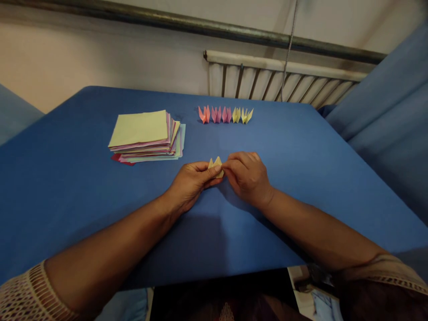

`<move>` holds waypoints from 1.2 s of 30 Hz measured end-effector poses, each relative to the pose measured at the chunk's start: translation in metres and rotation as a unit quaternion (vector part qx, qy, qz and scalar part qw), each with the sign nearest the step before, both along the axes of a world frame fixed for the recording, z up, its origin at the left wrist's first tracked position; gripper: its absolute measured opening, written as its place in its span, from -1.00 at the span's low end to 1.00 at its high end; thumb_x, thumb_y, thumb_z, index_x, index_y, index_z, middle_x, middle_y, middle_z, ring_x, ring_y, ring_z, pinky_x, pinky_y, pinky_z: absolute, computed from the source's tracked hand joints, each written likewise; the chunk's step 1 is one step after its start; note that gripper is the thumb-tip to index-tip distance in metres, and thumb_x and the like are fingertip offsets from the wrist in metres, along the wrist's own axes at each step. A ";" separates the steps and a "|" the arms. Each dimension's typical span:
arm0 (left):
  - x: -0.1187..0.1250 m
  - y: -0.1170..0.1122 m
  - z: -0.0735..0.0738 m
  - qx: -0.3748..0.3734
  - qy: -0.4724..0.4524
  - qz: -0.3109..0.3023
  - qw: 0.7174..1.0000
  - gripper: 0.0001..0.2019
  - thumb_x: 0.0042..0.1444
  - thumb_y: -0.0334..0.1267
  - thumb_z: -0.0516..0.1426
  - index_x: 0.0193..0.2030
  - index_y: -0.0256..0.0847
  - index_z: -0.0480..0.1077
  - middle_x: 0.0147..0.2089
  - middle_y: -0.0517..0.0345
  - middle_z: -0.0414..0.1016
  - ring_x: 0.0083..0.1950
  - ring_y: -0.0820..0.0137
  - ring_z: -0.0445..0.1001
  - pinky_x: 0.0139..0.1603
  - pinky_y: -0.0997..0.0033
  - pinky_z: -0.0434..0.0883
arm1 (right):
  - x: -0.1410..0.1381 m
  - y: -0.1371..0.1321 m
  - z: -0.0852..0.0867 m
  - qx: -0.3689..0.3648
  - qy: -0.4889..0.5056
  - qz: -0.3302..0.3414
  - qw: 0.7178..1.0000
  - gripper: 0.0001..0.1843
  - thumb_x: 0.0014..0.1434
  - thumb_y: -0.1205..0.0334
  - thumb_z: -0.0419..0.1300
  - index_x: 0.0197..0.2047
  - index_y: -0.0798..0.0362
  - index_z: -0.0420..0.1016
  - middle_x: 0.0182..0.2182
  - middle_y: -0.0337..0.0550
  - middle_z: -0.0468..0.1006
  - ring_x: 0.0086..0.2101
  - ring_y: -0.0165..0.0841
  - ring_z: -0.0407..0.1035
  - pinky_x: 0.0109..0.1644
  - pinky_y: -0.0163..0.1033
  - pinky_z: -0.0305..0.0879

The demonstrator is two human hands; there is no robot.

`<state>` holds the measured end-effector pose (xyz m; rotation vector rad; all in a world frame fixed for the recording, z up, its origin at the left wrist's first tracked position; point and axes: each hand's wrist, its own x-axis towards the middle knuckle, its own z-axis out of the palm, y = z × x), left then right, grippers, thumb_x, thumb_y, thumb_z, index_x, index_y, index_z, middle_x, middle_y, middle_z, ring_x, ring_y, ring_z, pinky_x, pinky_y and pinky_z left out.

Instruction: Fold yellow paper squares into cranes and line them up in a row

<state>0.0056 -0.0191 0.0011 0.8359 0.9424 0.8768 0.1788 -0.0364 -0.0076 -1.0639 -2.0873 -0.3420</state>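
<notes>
A small pale yellow origami crane (217, 161), with pointed tips standing up, is held over the middle of the table. My left hand (190, 182) is closed on it, the thumb pressed across its front. At its right side my right hand (248, 176) pinches an edge of the same folded paper between thumb and forefinger; the fingertips partly hide that edge. Beyond my hands stands a row of several finished paper cranes (226, 115) in orange, pink and yellow.
Left of the row lies a thick stack of coloured paper (140, 129), yellow on top. A blue cloth covers the table (301, 178). Behind it are a radiator (264, 82) and a pipe (187, 22) along the wall. A blue curtain (391, 98) hangs at the right.
</notes>
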 end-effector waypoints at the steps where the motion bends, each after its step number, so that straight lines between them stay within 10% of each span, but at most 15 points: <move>1: 0.000 0.000 0.000 0.000 -0.002 0.000 1.000 -0.72 -0.20 -0.21 0.45 -0.35 -0.28 0.60 -0.29 0.14 0.58 -0.24 0.49 0.53 -0.09 0.50 0.49 | 0.000 0.000 0.000 0.001 0.001 -0.003 1.000 -0.87 0.33 0.29 0.06 -0.24 0.01 0.42 -0.26 -0.12 0.54 -0.27 -0.30 0.37 -0.18 -0.15 0.16; 36: -0.002 0.003 -0.005 0.026 -0.015 0.017 0.999 -0.76 -0.19 -0.23 0.45 -0.36 -0.24 0.59 -0.34 0.22 0.54 -0.26 0.54 0.50 -0.09 0.52 0.45 | -0.018 -0.001 -0.008 -0.168 0.336 0.056 0.925 -0.90 0.19 0.36 0.16 -0.31 -0.04 0.45 -0.27 -0.17 0.50 -0.20 -0.34 0.45 -0.07 -0.16 0.42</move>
